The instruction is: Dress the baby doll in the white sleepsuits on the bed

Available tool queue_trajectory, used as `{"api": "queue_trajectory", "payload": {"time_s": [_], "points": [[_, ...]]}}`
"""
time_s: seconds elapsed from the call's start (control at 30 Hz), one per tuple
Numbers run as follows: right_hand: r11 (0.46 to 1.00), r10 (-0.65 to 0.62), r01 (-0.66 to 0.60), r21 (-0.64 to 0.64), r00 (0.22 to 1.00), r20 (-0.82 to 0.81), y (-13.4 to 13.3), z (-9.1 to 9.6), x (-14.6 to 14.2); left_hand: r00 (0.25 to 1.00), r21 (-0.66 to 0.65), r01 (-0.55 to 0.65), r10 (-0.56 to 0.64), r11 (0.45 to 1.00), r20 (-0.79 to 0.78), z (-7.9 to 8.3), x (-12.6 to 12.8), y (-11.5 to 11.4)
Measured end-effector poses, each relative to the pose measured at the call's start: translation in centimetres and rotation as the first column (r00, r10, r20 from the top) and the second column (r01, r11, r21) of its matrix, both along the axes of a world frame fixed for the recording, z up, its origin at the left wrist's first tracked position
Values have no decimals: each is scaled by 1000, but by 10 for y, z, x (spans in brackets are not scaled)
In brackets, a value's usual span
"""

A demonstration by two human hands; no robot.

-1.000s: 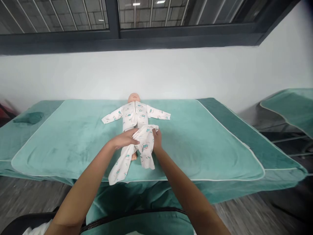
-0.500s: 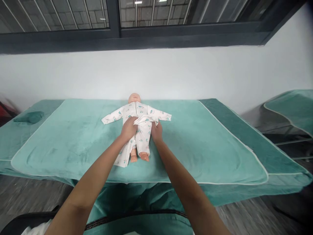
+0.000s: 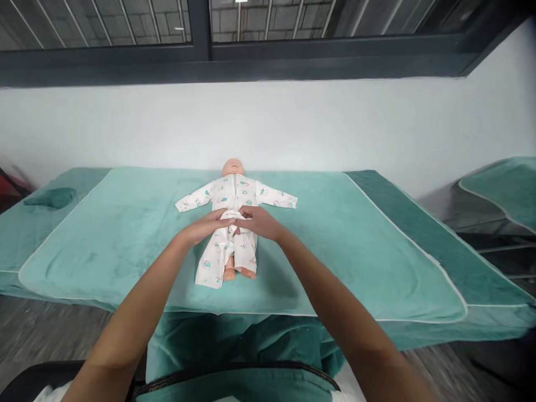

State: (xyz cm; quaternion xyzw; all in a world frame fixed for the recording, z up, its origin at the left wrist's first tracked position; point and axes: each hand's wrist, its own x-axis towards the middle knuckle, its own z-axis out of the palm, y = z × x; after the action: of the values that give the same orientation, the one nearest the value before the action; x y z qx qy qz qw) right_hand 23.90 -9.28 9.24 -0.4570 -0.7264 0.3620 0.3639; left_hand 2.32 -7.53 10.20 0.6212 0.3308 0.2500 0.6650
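Observation:
A baby doll (image 3: 233, 166) lies on its back on a teal towel (image 3: 125, 234), head toward the wall. It wears a white patterned romper (image 3: 234, 195) with the sleeves spread out. Both bare feet (image 3: 237, 273) stick out at the bottom. My left hand (image 3: 205, 226) and my right hand (image 3: 257, 220) meet over the doll's belly. The fingers of both pinch the bunched romper fabric (image 3: 231, 215) at the waist.
The towel covers a teal-draped table (image 3: 419, 223) against a white wall under a dark window frame. A rolled dark green cloth (image 3: 50, 196) lies at the far left. Another teal-covered surface (image 3: 498, 184) stands at the right. Grey floor lies below.
The romper's lower part, bunched low over the legs a second ago, has been drawn up the doll, baring both feet. Both hands have come together at the waist.

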Motion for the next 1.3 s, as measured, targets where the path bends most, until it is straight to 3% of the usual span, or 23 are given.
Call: {"api": "queue_trajectory", "payload": {"time_s": [0.13,0.27,0.37,0.5,0.57,0.67,0.77,0.83,0.93,1.03,1.17,1.23,1.3], "points": [[991,93,-104,-78,987,-131,5,19,19,996,-129,-86,86,988,-4,-14,-5,4],[944,168,-226,-242,956,-239,5,24,29,988,-17,-156,156,988,6,-21,-5,6],[934,133,-200,-296,964,-230,5,17,17,954,79,-282,270,956,128,-19,3,4],[927,159,-175,-331,984,-75,3,9,-9,875,91,-431,391,898,286,-16,16,2],[933,148,-169,-319,985,-90,2,10,-16,856,101,-469,423,877,297,-16,18,1],[949,30,-110,-294,964,-264,4,14,-19,881,118,-449,417,885,225,-18,11,-2],[942,-102,-48,-333,902,-420,8,13,-22,969,162,-246,240,956,59,-21,4,-7],[923,-135,-64,-380,870,-475,9,10,-27,988,126,-155,154,980,19,-24,2,-10],[910,-110,-118,-398,856,-505,6,5,-34,953,24,-275,269,961,142,-31,3,-11],[902,28,-209,-376,901,-433,2,2,-35,895,-40,-384,383,922,231,-40,6,-8],[882,179,-263,-391,954,-239,3,-3,-29,881,9,-449,441,893,171,-48,7,-7],[875,182,-246,-416,965,-188,5,-8,-27,882,49,-460,450,886,144,-49,7,-6],[870,119,-226,-439,959,-258,8,-13,-26,903,83,-426,420,901,87,-46,5,-5]]}}
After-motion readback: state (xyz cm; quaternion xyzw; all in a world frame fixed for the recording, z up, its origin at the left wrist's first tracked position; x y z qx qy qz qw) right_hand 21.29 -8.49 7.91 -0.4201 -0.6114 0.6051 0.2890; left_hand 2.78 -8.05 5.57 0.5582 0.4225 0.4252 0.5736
